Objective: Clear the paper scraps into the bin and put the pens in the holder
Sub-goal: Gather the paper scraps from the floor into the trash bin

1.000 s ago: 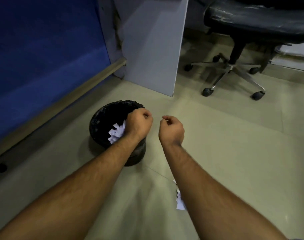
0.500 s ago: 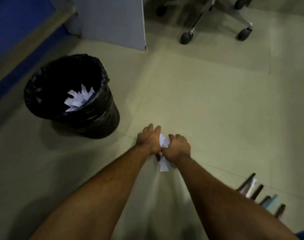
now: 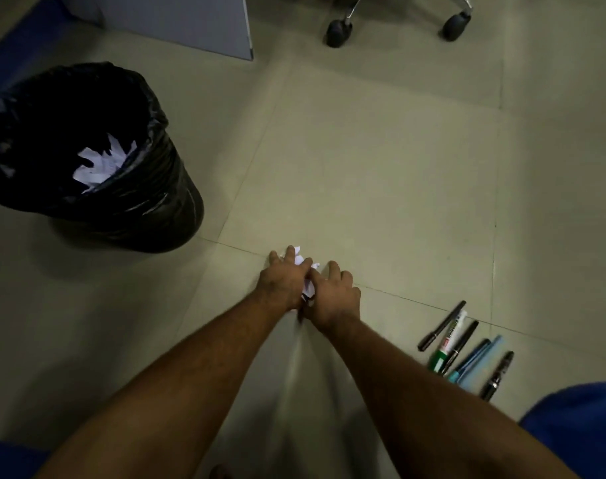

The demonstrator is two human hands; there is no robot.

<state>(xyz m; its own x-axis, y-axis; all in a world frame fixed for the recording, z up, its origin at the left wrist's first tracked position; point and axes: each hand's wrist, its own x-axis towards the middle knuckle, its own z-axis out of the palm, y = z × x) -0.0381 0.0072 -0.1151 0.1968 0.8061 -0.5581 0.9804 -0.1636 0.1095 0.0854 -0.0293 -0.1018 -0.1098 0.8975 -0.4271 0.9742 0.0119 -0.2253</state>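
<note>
My left hand (image 3: 283, 283) and my right hand (image 3: 333, 299) are down on the floor, pressed side by side. Both are cupped around a small pile of white paper scraps (image 3: 307, 288). A few scrap tips stick out past the fingers. The bin (image 3: 149, 209), lined with a black bag, stands on the floor to the upper left of my hands. More white scraps (image 3: 103, 164) lie inside it. Several pens and markers (image 3: 463, 344) lie in a loose row on the floor to the right of my right forearm. No pen holder is in view.
Chair castors (image 3: 336, 31) stand at the top, with a grey partition panel (image 3: 191, 25) beside them at the top left. A blue wall strip runs along the far left edge. Blue cloth (image 3: 577, 426) fills the lower right corner. Bare tiled floor lies between the bin and the pens.
My hands have come away from the bin and dropped to the floor, closing around the scraps there. The view has tilted down, bringing the pens into sight.
</note>
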